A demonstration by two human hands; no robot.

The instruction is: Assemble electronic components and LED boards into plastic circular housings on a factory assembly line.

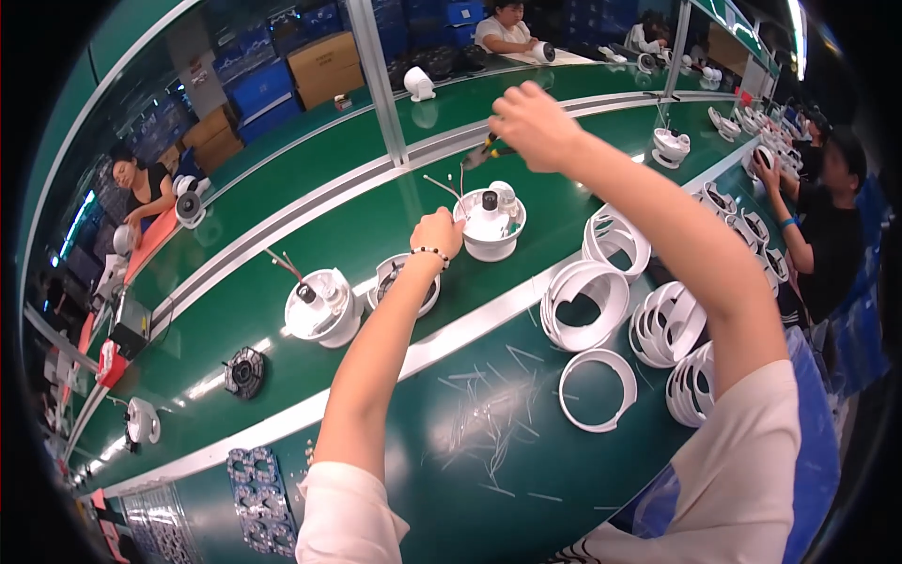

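My right hand [537, 130] is closed round a pair of cutting pliers [481, 152] with black, yellow and green handles. Their jaws point down at thin wires [461, 179] rising from a white camera housing [490, 246]. A black lens and a clear round part sit inside that housing. At its left rim, my left hand [438, 232] is closed with curled fingers gripping the edge; the fingertips are partly hidden. Beneath my left wrist is another white housing [432, 303], partly covered by my forearm. Left of it stands a similar housing [324, 331] with wires sticking up.
White rings [567, 399] stand and lie at the right, near stacked ring covers [587, 305]. Clear plastic strips [493, 414] litter the near bench. A black round part [245, 373] lies on the green belt; blue circuit boards [260, 498] lie lower left. Metal posts [381, 85] rise beyond; co-workers sit around.
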